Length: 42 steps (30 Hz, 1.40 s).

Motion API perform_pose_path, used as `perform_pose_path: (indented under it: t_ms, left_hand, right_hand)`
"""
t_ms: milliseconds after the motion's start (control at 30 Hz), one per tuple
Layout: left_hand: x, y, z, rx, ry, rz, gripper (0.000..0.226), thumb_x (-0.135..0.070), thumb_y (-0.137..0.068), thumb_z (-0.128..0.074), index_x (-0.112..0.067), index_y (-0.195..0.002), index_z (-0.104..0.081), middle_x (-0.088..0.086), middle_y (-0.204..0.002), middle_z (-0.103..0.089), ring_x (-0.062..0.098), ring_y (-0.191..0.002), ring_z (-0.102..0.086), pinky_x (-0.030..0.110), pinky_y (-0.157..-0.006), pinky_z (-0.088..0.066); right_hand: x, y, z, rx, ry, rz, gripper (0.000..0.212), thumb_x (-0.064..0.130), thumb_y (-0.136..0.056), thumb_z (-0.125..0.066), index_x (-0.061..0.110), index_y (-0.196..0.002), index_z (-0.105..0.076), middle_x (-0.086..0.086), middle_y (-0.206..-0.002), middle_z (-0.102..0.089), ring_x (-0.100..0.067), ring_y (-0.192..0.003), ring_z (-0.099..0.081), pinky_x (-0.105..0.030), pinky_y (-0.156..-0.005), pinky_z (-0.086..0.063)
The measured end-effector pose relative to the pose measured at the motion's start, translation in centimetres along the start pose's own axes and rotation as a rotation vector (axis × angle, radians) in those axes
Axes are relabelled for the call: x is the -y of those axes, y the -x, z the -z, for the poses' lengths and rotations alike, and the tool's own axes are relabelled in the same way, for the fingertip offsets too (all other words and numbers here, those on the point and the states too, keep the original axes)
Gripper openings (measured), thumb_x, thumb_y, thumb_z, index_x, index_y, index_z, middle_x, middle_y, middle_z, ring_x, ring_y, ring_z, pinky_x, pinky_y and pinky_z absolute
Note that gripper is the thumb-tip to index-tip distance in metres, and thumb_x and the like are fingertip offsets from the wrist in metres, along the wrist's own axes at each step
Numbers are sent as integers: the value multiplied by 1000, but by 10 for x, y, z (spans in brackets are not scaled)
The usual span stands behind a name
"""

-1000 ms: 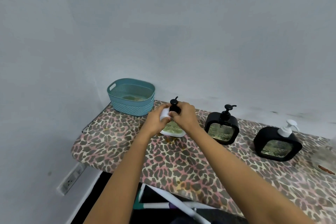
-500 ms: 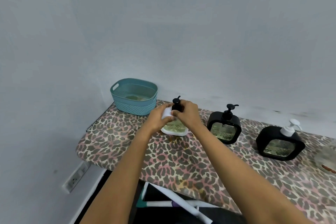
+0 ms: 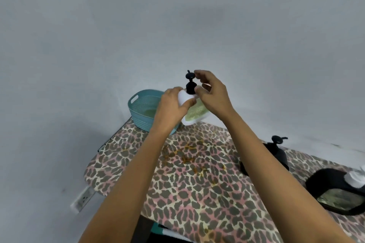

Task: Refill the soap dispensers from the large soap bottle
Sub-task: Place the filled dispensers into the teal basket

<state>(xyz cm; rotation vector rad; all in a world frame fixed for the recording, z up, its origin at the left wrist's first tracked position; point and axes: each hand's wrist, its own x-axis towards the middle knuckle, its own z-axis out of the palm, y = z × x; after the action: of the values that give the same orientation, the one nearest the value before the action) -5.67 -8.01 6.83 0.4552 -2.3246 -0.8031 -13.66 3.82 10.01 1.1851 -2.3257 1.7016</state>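
Above the eleven o'clock edge of the bench (image 3: 197,193), the left hand (image 3: 169,108) clamps the tilted white dispenser (image 3: 194,113) while the right hand (image 3: 212,94) pinches its black pump (image 3: 190,85), seemingly unscrewing it; next it must lift clear.

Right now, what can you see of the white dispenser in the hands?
The white dispenser is a squarish, plastic-looking bottle with a clear front window showing pale green soap and a black pump on top. It is tilted at the far edge of the leopard-print board, beside the teal basket. The left hand grips its shoulder; the right hand curls round the pump.
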Motion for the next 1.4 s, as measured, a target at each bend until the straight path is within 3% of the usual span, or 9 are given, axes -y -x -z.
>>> perform_pose_path:
  t_ms: [100, 200, 367, 633, 767, 967, 1067, 1267, 1400]
  left_hand:
    - [2, -20, 17, -80, -32, 82, 49, -42, -81, -66, -10, -116, -57, 12, -111, -60, 25, -99, -56, 27, -75, -38]
    - [6, -32, 32, -142, -11, 181, 46, -38, -79, -69, -7, -111, -59, 13, -108, -61, 26, -98, -56, 25, -74, -36]
    - [20, -47, 50, -123, 35, 334, 52, -35, -76, -71, -12, -120, -54, 8, -114, -53, 21, -102, -52, 25, -77, -37]
    - [59, -61, 53, -103, 66, 526, 56, -29, -73, -77, -9, -118, -52, 9, -112, -51, 22, -99, -53, 21, -78, -37]
    - [76, -66, 45, -94, 25, 572, 60, -36, -75, -75, -8, -121, -50, 9, -113, -51, 22, -99, -54, 19, -77, -36]
    - [99, -64, 25, -87, -34, 614, 59, -38, -81, -69, -8, -126, -48, 11, -121, -53, 25, -106, -56, 30, -87, -47]
    - [109, -57, 16, -90, -44, 627, 57, -31, -81, -70, -6, -127, -47, 12, -124, -52, 26, -109, -55, 33, -90, -48]
    - [115, -57, 11, -14, -160, 633, 52, -28, -83, -70, -2, -121, -47, 16, -120, -52, 29, -103, -58, 35, -83, -52]
    - [113, -60, 17, 58, -628, 540, 57, -48, -57, -84, -4, -89, -64, 10, -85, -67, 26, -86, -60, 34, -71, -50]
  right_hand:
    - [-2, -18, -13, -35, 22, 0, 54, -3, -85, -47, 17, -136, -45, -2, -134, -53, -16, -126, -46, -27, -105, -38]
    - [-3, -33, -27, -43, 29, -102, 51, 4, -89, -51, 16, -138, -42, -5, -137, -49, -20, -126, -47, -33, -105, -40]
    - [1, -59, -60, 176, 56, -229, 58, 5, -83, -59, 14, -138, -42, -10, -135, -51, -26, -120, -53, -40, -101, -47]
    - [0, -94, -104, 371, 74, -403, 59, -6, -82, -52, 8, -138, -42, -12, -131, -55, -27, -117, -57, -25, -93, -45]
    - [-9, -107, -121, 411, 90, -469, 57, -4, -82, -53, 11, -136, -45, -9, -129, -58, -25, -115, -58, -32, -97, -47]
    - [-23, -111, -138, 446, 92, -527, 51, -4, -84, -52, 11, -132, -49, -5, -123, -61, -21, -112, -59, -21, -88, -44]
    - [-30, -109, -147, 464, 88, -551, 52, -8, -82, -51, 7, -132, -48, -8, -124, -60, -22, -112, -59, -23, -92, -45]
    - [-36, -103, -158, 448, 71, -546, 53, -8, -82, -52, 4, -133, -48, -12, -128, -58, -24, -115, -58, -32, -101, -46]
    - [-33, -97, -157, 461, 87, -540, 56, -7, -84, -53, 6, -138, -42, -9, -133, -55, -23, -122, -53, -23, -99, -42]
